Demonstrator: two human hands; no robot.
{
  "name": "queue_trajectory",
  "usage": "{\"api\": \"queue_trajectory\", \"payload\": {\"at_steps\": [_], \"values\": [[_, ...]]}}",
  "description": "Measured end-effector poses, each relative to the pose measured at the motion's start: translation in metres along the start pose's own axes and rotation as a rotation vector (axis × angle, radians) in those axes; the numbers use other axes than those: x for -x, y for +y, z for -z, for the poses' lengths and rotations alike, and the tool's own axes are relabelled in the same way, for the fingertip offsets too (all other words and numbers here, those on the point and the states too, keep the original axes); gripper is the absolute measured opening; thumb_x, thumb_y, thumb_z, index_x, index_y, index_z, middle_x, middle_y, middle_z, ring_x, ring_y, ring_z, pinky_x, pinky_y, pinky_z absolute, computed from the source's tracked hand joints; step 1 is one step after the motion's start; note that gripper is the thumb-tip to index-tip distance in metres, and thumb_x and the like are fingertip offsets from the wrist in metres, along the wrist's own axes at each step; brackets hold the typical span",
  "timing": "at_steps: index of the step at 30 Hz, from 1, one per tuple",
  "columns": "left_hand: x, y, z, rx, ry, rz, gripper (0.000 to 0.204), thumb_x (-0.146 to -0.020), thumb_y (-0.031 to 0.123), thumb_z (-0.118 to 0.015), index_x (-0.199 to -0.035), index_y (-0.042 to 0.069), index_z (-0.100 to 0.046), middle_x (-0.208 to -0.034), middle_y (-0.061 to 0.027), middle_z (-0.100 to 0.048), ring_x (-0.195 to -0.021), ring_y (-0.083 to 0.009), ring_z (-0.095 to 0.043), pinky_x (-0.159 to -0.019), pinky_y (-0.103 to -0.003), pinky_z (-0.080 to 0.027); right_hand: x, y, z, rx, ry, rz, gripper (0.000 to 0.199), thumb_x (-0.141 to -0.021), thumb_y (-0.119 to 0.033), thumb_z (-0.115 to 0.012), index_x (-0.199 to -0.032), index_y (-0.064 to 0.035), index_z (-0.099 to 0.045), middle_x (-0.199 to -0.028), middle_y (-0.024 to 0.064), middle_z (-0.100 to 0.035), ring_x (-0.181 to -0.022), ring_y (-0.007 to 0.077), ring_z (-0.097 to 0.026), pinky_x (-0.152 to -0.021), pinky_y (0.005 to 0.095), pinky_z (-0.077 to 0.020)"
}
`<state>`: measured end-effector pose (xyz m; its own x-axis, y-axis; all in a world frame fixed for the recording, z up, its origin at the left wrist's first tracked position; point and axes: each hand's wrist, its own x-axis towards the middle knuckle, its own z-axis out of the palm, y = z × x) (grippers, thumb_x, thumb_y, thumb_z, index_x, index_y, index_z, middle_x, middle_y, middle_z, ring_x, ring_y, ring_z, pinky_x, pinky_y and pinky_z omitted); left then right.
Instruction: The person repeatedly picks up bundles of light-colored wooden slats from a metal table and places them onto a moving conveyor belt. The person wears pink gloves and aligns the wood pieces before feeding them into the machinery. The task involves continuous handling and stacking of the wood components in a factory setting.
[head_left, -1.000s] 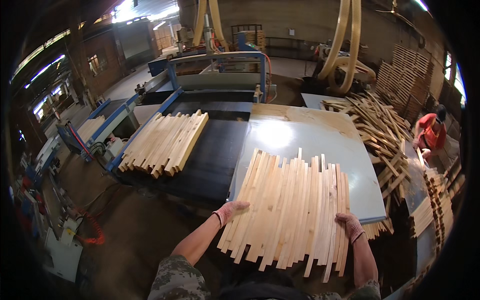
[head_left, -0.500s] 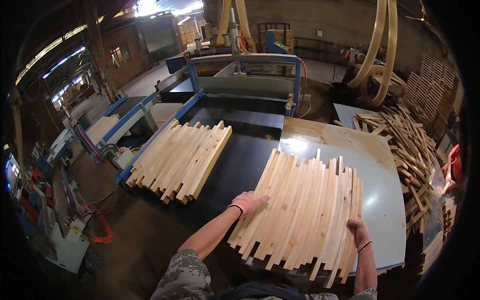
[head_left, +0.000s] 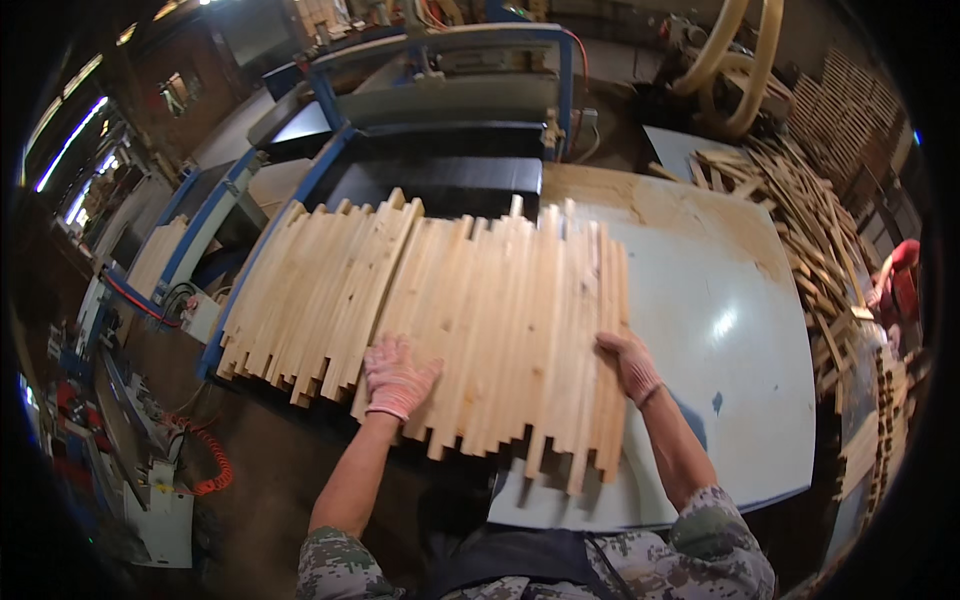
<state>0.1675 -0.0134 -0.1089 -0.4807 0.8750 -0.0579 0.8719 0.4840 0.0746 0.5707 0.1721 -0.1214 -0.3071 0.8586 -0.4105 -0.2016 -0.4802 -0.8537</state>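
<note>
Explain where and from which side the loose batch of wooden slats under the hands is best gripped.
Grip the batch of slats along its two long outer edges, pressing inward from left and right. The slats lie loose side by side, so squeezing probably keeps them together. The left hand lies flat on top; the right hand already sits at the right edge.

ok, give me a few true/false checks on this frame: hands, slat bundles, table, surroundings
1. Both hands wear pink work gloves. True: the left hand and the right hand are both gloved.
2. The left hand lies flat on top of the nearer slat bundle. True.
3. The right hand is lifting a single slat clear of the table. False: it rests at the bundle's right edge; no slat is raised.
4. There is only one batch of slats in front of the person. False: a second slat bundle lies to the left on the dark machine bed.
5. The pale table top is square-cornered and red. False: it is light grey-blue.
</note>
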Motion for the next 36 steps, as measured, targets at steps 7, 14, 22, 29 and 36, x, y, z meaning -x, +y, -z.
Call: {"api": "queue_trajectory", "payload": {"at_steps": [7, 14, 22, 29, 36], "values": [[-0.014, -0.016, 0.031, 0.053, 0.048, -0.105, 0.098, -0.096, 0.062, -0.068, -0.169, 0.006, -0.035, -0.174, -0.0328, -0.027, -0.165, -0.0465, -0.019, -0.134, -0.058, -0.010, -0.003, -0.002, -0.023, 0.113, 0.006, -0.008, 0.059, -0.097, -0.036, -0.079, -0.137, 0.0026, -0.061, -0.114, 0.0160, -0.077, -0.098, 0.0269, -0.078, -0.088, 0.0421, -0.0642], [-0.011, -0.014, 0.028, -0.006, 0.022, -0.225, 0.099, -0.095, 0.070, -0.061, -0.169, 0.009, -0.039, -0.175, -0.0305, -0.027, -0.164, -0.0472, -0.020, -0.134, -0.060, -0.006, 0.025, -0.053, -0.065, 1.391, 0.360, -0.104, 0.100, -0.090, -0.078, -0.065, -0.160, -0.0087, -0.050, -0.154, 0.0262, -0.058, -0.138, 0.0424, -0.060, -0.116, 0.0490, -0.0485], [-0.002, -0.016, 0.049, 0.070, 0.044, -0.228, 0.093, -0.092, 0.066, -0.068, -0.162, 0.008, -0.049, -0.171, -0.0272, -0.037, -0.161, -0.0442, -0.027, -0.133, -0.059, -0.010, 0.021, 0.017, -0.180, 1.623, 0.397, 0.425, 0.087, -0.098, -0.053, -0.064, -0.166, -0.0043, -0.039, -0.168, 0.0295, -0.040, -0.159, 0.0426, -0.034, -0.134, 0.0496, -0.0219], [-0.001, -0.025, 0.046, 0.124, 0.046, -0.274, 0.097, -0.091, 0.068, -0.068, -0.165, 0.008, -0.045, -0.173, -0.0283, -0.033, -0.163, -0.0460, -0.024, -0.134, -0.058, -0.008, -0.004, 0.026, -0.207, 1.627, 0.531, 0.262, 0.077, -0.103, -0.045, -0.054, -0.170, -0.0106, -0.037, -0.175, 0.0232, -0.032, -0.166, 0.0397, -0.022, -0.135, 0.0525, -0.0129], [-0.002, -0.027, 0.047, 0.126, 0.022, -0.290, 0.095, -0.092, 0.067, -0.067, -0.165, 0.008, -0.046, -0.174, -0.0288, -0.033, -0.163, -0.0481, -0.024, -0.133, -0.059, -0.009, 0.014, 0.016, -0.167, 1.532, 0.533, 0.299, 0.077, -0.099, -0.040, -0.061, -0.165, -0.0073, -0.042, -0.170, 0.0203, -0.042, -0.161, 0.0352, -0.033, -0.134, 0.0509, -0.0209]]}}
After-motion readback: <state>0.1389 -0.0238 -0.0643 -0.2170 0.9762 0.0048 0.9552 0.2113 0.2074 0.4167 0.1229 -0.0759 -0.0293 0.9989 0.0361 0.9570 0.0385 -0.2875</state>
